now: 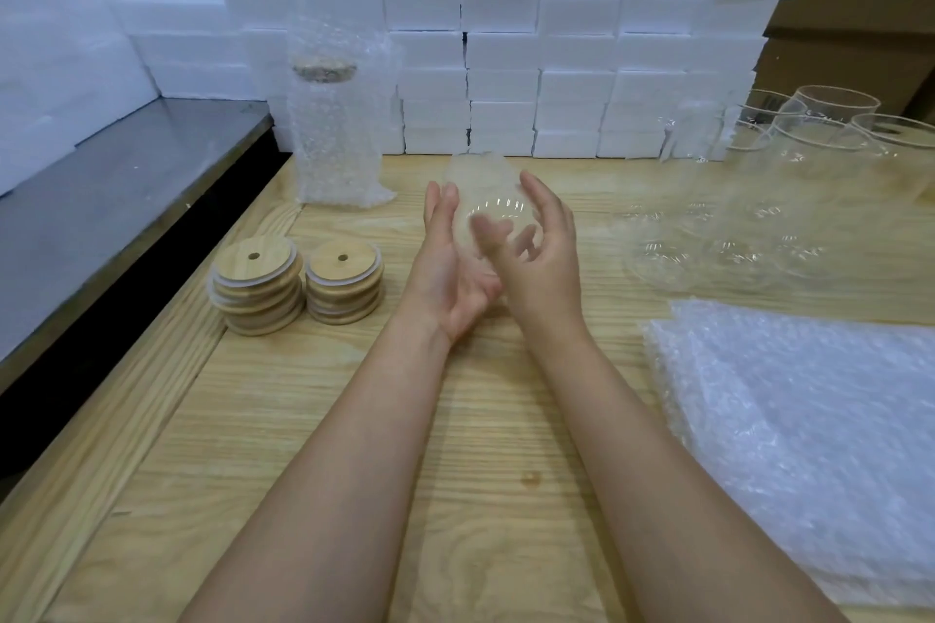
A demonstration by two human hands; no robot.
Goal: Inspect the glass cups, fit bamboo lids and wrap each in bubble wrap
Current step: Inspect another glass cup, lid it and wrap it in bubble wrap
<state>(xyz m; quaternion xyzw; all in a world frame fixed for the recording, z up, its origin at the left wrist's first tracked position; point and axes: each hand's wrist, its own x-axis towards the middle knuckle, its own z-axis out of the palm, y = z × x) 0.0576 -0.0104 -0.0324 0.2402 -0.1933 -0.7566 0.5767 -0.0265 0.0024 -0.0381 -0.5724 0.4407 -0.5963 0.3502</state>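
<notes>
Both of my hands hold one clear glass cup [488,197] lying on its side above the middle of the wooden table [354,445]. My left hand [450,263] cups it from the left and below. My right hand [541,248] grips it from the right, fingers blurred. Two stacks of round bamboo lids [258,286] [344,281] stand to the left of my hands. A cup with a lid, wrapped in bubble wrap [334,127], stands upright behind the lids. Several bare glass cups [789,177] stand at the right back.
A pile of bubble wrap sheets [809,430] lies at the front right. White foam blocks [506,41] form a wall along the back of the table. A grey metal surface [111,197] runs along the left. Cardboard boxes [860,15] stand at the far right.
</notes>
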